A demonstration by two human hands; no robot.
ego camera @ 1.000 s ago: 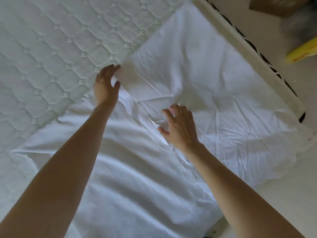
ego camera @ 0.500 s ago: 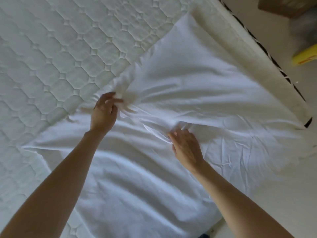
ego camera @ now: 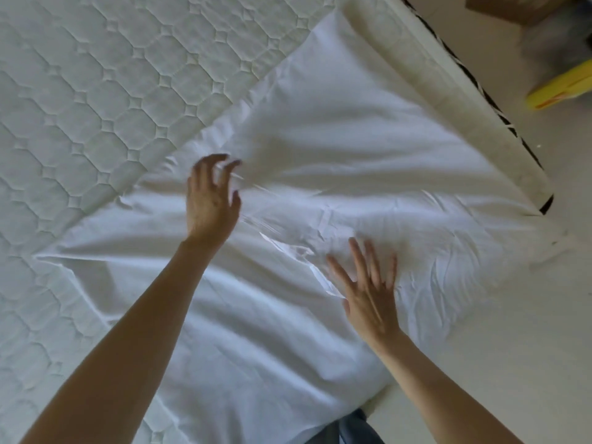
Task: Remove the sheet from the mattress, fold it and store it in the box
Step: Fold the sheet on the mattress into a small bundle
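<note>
A white sheet [ego camera: 336,133] lies loose and wrinkled across the near right corner of the quilted mattress [ego camera: 96,91], with one part draped off the edge toward the floor. My left hand [ego camera: 209,200] hovers over a bunched fold near the middle of the sheet, fingers curled and apart, holding nothing. My right hand [ego camera: 368,290] lies flat on the sheet lower right, fingers spread. A brown cardboard box [ego camera: 509,6] shows partly at the top right corner.
The mattress side with its black-striped trim [ego camera: 480,88] runs diagonally at the right. Beyond it is pale floor [ego camera: 528,315] with a yellow object [ego camera: 560,88] and a blurred grey shape. My blue trouser leg [ego camera: 355,427] shows at the bottom.
Both hands let go of the sheet's fold and opened. The left hand lifted with fingers apart; the right hand moved down and flattened on the cloth. The far flap of the sheet settled.
</note>
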